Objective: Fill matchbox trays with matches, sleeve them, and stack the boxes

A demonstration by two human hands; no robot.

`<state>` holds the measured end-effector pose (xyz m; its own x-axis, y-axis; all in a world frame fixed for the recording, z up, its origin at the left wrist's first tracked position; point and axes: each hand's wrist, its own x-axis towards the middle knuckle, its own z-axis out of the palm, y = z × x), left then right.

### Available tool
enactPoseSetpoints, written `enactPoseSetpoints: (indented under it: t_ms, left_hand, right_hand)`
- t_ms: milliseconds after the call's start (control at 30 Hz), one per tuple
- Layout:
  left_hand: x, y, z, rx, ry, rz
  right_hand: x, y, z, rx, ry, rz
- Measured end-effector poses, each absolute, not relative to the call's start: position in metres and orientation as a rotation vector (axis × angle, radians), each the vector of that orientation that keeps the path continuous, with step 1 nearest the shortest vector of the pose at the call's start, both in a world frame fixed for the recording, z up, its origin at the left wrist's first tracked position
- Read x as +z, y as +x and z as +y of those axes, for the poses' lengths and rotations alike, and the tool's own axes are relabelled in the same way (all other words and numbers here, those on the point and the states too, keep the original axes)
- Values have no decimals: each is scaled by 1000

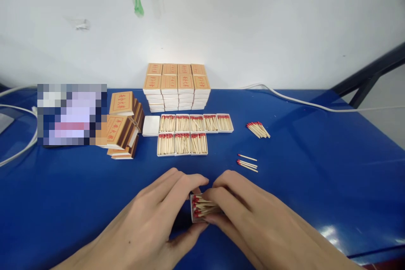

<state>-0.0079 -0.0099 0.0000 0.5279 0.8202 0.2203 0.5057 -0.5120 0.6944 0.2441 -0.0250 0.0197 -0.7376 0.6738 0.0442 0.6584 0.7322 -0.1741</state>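
Observation:
Between my hands is a white matchbox tray (193,211) filled with red-tipped matches (201,206), their heads pointing left. My left hand (158,211) curves around its left end, thumb on the near side and index finger by the far side. From the right, my right hand (243,211) grips the same tray, its fingers covering the right part and the matches' ends. Just beyond my right hand lie several loose matches (248,166). Farther off, two rows of filled matchbox trays (182,155) lie side by side, with one white blank-faced tray (151,126) at the left.
Orange-topped matchboxes (176,85) stand stacked against the white wall (253,29). More matchboxes (120,128) are piled loosely at left, near a pixelated device (74,114). A bundle of matches (258,130) lies at right on the blue table (316,168). A white cable (300,102) crosses behind.

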Motion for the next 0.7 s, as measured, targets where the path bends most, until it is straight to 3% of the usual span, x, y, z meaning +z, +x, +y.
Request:
enactPoseSetpoints:
  t_ms: [333, 700]
  left_hand:
    - [-3, -8, -10, 731, 2220, 1065]
    - [0, -8, -9, 708, 2225, 1053]
  right_hand:
    - [29, 250, -14, 749, -1167, -2460]
    - [10, 270, -21, 1007, -1190, -2217]
